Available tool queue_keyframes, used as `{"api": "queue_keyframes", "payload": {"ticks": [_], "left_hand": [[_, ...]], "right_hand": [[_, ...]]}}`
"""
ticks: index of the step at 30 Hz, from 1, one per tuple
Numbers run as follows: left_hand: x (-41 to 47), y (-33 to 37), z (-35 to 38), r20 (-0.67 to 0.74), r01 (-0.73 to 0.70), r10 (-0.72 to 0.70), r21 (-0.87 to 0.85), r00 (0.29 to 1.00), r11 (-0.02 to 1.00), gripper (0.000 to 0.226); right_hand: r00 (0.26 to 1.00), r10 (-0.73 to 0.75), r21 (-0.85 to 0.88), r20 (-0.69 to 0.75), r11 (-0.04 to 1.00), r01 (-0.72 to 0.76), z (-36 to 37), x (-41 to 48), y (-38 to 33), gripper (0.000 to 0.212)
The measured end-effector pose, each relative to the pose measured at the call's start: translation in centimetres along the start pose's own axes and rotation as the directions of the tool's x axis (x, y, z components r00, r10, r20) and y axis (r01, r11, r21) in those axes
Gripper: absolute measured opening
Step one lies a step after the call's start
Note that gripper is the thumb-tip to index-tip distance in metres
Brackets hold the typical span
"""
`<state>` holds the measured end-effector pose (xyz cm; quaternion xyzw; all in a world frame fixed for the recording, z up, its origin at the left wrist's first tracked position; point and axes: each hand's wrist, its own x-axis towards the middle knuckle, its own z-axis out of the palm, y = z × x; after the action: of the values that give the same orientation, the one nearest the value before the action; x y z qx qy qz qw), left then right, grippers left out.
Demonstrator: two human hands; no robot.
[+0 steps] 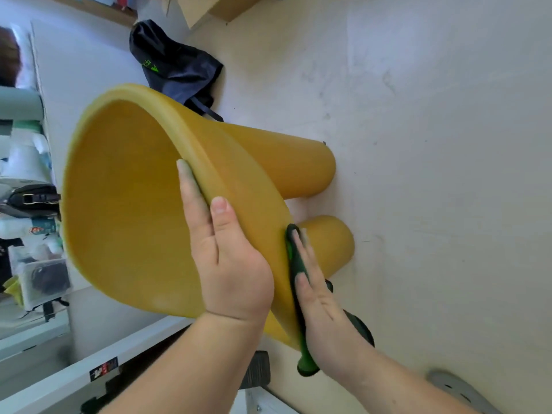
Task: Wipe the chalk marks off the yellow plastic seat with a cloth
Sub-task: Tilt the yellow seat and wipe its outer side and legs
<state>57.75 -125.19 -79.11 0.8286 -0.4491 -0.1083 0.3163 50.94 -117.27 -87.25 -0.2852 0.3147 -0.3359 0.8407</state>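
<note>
Yellow moulded plastic seat (125, 204) on pale scuffed floor (433, 174), stubby legs touching it. Green cloth (292, 252) pressed flat to the seat's outer wall under straight fingers of right hand (322, 303), not curled round it. Rim clamped by left hand (236, 261), thumb outside, fingers inside. Step judged: wiping, mid-stroke. Next: sweep cloth along wall, firm pressure, seat braced. Chalk marks not discernible.

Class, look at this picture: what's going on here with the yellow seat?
A person is cleaning a yellow plastic seat. The left hand grips its rim to steady it, while the right hand presses a green cloth flat against the seat's outer side. No chalk marks show clearly from here.
</note>
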Motion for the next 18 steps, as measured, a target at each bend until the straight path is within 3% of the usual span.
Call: {"api": "queue_keyframes", "payload": {"ticks": [3, 5, 6, 9, 12, 16, 18], "left_hand": [[0.1, 0.2, 0.2, 0.006, -0.023, 0.023, -0.057, 1.000, 0.998, 0.047], [0.4, -0.3, 0.3, -0.023, -0.023, 0.020, -0.111, 1.000, 0.994, 0.048], [0.4, -0.3, 0.4, -0.034, -0.014, 0.010, -0.118, 0.999, 0.993, 0.048], [0.2, -0.2, 0.5, -0.030, 0.012, -0.016, -0.151, 0.999, 0.989, 0.049], [0.3, 0.0, 0.4, 0.002, 0.039, -0.039, -0.198, 0.999, 0.979, 0.051], [-0.1, 0.4, 0.3, 0.058, 0.073, -0.059, -0.284, 0.997, 0.956, 0.052], [-0.3, 0.6, 0.4, 0.088, 0.095, -0.071, -0.301, 0.994, 0.949, 0.052]], "right_hand": [[0.988, -0.153, -0.084, 0.024, 0.984, 0.155, -0.1, 3.5, -4.1, 0.045], [0.973, -0.201, -0.156, 0.114, 0.963, 0.218, -1.0, 9.2, -6.7, 0.045], [0.972, -0.185, -0.159, 0.143, 0.965, 0.207, -1.4, 12.0, -7.6, 0.046], [0.993, 0.036, -0.049, 0.114, 0.998, -0.031, -2.3, 15.6, -8.0, 0.054], [0.983, 0.174, -0.007, 0.063, 0.985, -0.174, -1.9, 12.2, -7.0, 0.057], [0.997, 0.044, -0.115, 0.067, 0.993, -0.036, -1.0, 2.7, -6.0, 0.051], [0.995, 0.050, -0.172, 0.086, 0.985, -0.035, -0.4, 0.0, -6.7, 0.048]]}}
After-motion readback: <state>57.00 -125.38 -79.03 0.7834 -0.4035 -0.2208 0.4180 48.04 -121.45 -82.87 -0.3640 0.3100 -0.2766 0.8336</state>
